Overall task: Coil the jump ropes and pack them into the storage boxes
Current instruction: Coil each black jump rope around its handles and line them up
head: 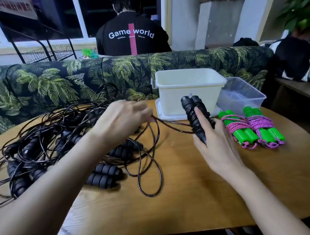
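Note:
My right hand (216,143) grips a pair of black jump-rope handles (195,114), held together and tilted upright, with black cord wound round them. From the handles the cord (172,125) runs left to my left hand (122,120), which pinches it above the table. Loose loops of the same cord (150,174) lie on the wood below. A tangle of black ropes and foam handles (39,147) covers the table's left side. Two coiled ropes with green handles and pink cord (250,129) lie at the right. A white storage box (191,93) and a clear box (241,94) stand behind.
The wooden table (196,198) has a rounded right edge. A palm-print sofa back (71,80) runs behind it, and a person in a black shirt (131,36) sits beyond, facing away. A dark side table (299,92) stands at the right.

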